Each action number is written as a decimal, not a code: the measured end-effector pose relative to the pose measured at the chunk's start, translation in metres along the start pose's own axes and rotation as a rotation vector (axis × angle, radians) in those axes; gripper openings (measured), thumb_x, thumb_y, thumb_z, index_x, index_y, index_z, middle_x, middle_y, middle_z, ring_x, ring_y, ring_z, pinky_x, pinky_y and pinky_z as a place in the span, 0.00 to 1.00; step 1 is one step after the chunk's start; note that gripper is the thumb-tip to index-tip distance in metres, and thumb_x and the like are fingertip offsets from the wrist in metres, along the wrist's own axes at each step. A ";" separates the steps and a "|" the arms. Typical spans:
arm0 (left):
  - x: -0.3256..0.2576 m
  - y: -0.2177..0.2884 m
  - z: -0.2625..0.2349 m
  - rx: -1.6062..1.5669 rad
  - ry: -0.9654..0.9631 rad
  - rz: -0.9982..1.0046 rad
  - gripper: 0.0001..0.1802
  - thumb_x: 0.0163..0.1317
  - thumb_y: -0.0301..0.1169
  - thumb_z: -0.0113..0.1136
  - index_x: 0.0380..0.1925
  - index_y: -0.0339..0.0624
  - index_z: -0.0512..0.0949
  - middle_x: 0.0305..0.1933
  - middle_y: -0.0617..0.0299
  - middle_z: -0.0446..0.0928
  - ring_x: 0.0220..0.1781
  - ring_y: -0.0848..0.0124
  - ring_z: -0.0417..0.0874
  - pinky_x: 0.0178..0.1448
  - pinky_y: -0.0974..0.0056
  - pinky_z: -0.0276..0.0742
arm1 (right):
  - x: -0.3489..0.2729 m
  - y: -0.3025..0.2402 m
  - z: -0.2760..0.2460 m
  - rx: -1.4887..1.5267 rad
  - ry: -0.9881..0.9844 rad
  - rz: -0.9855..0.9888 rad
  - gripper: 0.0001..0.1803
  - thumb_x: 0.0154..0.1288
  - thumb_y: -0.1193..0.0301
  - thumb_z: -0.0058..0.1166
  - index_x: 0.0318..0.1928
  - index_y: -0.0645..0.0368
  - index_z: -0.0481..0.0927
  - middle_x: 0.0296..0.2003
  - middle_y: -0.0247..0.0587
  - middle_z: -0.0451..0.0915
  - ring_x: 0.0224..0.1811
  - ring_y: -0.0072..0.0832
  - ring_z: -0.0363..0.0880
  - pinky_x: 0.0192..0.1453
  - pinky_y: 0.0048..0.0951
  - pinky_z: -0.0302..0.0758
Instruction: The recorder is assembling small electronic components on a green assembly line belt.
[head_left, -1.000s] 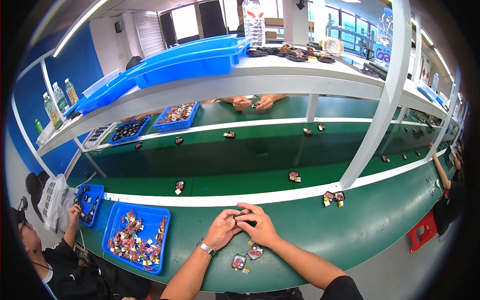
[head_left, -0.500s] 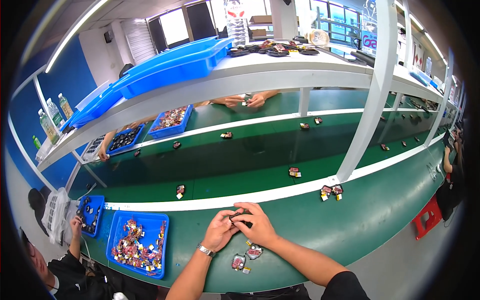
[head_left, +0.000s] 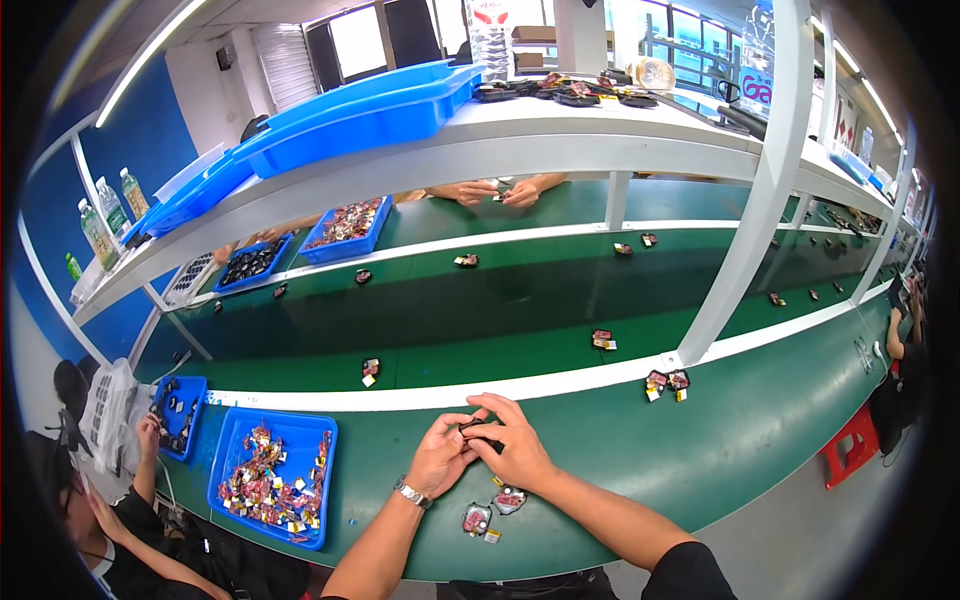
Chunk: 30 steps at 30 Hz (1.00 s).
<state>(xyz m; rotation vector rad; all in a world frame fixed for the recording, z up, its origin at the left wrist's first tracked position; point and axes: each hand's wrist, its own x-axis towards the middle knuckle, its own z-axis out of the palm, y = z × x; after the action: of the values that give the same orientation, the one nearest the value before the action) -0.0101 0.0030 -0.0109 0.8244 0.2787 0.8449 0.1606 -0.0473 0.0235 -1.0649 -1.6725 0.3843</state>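
Observation:
My left hand (head_left: 440,457), with a metal-banded watch on its wrist, grips a small black plastic case (head_left: 468,430) from the left. Closed over the same case from the other side is my right hand (head_left: 512,443), fingers bent against it. Most of the case is hidden by the fingers, so what is inside it cannot be seen. On the green table just below my hands lie two small black-rimmed cases, one (head_left: 477,518) nearer and one (head_left: 509,498) farther, each with reddish parts and a yellow-and-white tab.
A blue tray (head_left: 215,500) of reddish parts stands left, beside a smaller blue tray (head_left: 205,400) of black cases. Cases dot the green belt (head_left: 480,365) beyond the white rail. A white post (head_left: 745,200) and overhead shelf (head_left: 560,135) rise ahead. Co-workers sit left and opposite.
The view has shifted slightly; my hands keep nearly the same grip. At left, a co-worker's hand is now at their head. Opposite, a hand has drawn back from the belt, where a case lies.

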 end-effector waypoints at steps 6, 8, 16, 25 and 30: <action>0.002 0.004 0.007 0.034 0.029 -0.005 0.16 0.70 0.29 0.56 0.55 0.43 0.69 0.66 0.50 0.70 0.62 0.60 0.76 0.67 0.52 0.72 | -0.002 -0.001 -0.001 0.000 0.003 0.033 0.14 0.54 0.77 0.63 0.44 0.57 0.83 0.59 0.44 0.74 0.63 0.43 0.70 0.67 0.43 0.68; 0.001 0.003 0.007 0.039 0.038 -0.016 0.16 0.70 0.29 0.56 0.55 0.43 0.69 0.65 0.50 0.71 0.62 0.60 0.76 0.67 0.52 0.72 | -0.002 -0.001 -0.001 -0.057 0.069 -0.001 0.13 0.53 0.78 0.64 0.42 0.57 0.83 0.55 0.44 0.76 0.60 0.42 0.72 0.61 0.40 0.73; 0.002 0.002 0.012 0.005 0.102 -0.037 0.16 0.71 0.27 0.53 0.56 0.42 0.68 0.53 0.57 0.76 0.57 0.65 0.77 0.67 0.51 0.72 | 0.003 -0.002 -0.007 -0.254 0.067 -0.169 0.12 0.50 0.79 0.66 0.37 0.57 0.83 0.38 0.39 0.79 0.44 0.37 0.81 0.43 0.33 0.81; 0.002 0.003 0.013 0.029 0.110 -0.025 0.16 0.71 0.27 0.52 0.57 0.41 0.68 0.52 0.57 0.77 0.56 0.67 0.78 0.65 0.52 0.73 | 0.002 -0.005 0.001 -0.374 0.088 -0.150 0.11 0.51 0.77 0.65 0.37 0.59 0.83 0.38 0.40 0.80 0.42 0.36 0.81 0.42 0.32 0.81; 0.001 0.003 0.013 0.037 0.110 -0.038 0.16 0.71 0.27 0.52 0.57 0.40 0.67 0.52 0.57 0.77 0.55 0.66 0.78 0.65 0.53 0.73 | 0.001 -0.004 0.004 -0.404 0.103 -0.116 0.10 0.52 0.77 0.65 0.37 0.59 0.83 0.39 0.40 0.80 0.41 0.35 0.81 0.41 0.31 0.81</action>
<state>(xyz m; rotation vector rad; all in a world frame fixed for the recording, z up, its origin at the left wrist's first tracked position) -0.0041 -0.0018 -0.0003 0.8058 0.4062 0.8532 0.1547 -0.0479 0.0253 -1.2487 -1.7491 -0.0898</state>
